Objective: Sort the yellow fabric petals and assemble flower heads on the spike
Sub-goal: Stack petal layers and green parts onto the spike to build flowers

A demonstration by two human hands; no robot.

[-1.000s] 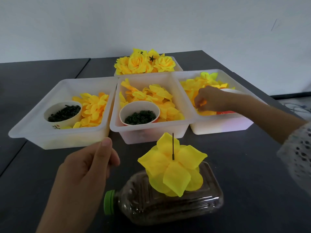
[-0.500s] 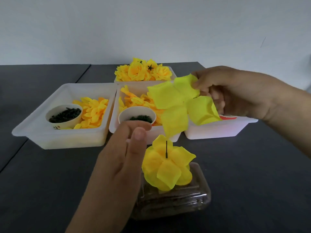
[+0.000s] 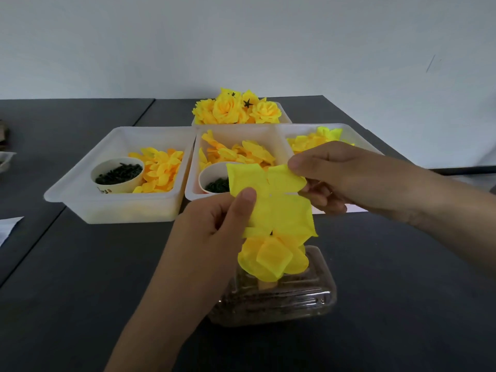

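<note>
Frame centre, four-lobed yellow petal layer [image 3: 271, 200] held flat — left hand [image 3: 214, 226] pinching its left edge, right hand [image 3: 346, 178] pinching its upper right, just above part-built flower head [image 3: 272, 257] on bottle-mounted spike [image 3: 271, 233]

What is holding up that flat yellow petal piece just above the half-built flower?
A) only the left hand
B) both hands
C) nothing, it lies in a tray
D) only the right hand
B: the left hand pinches the petal piece at its left side while the right hand pinches its upper right edge, above the flower.
</note>
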